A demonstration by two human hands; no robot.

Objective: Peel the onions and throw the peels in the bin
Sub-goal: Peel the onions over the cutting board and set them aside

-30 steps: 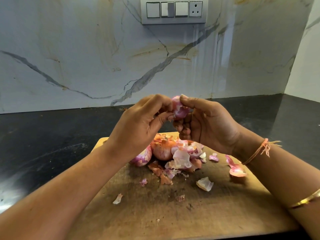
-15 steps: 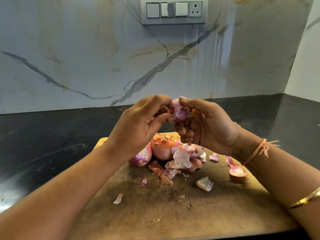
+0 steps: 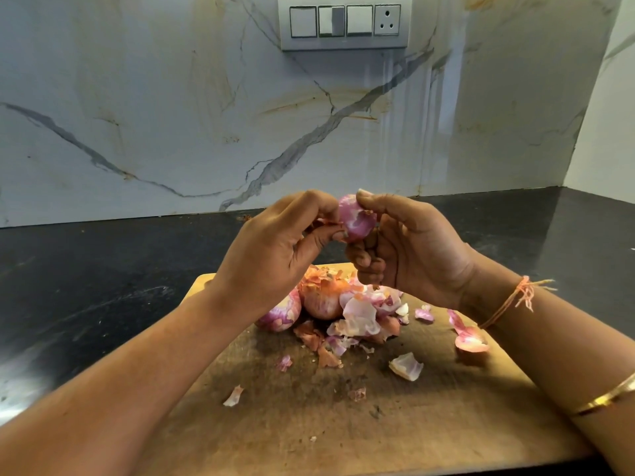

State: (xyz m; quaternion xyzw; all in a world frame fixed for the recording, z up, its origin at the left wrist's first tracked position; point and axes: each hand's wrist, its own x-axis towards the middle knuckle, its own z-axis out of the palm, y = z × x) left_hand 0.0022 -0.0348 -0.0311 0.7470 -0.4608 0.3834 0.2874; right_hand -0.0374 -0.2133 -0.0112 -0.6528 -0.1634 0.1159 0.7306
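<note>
Table [image 3: 103, 269]: dark, carries wooden board [image 3: 429, 424]. Left grip [image 3: 275, 249]: pinches a dry skin [image 3: 327, 221] at the onion's side. Onion [image 3: 355, 219]: raised above the board; light, firm, probably slippery once bare. The skin looks papery and tear-prone, best taken at a loose edge. Right grip [image 3: 412, 249]: clenched round the onion, thumb on top. Peels [image 3: 360, 314]: heaped on the board.

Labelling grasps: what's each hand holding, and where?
Right hand grips the small round pink-purple onion by its right side, thumb on top. Left hand pinches loose orange peel at its left side.
</note>
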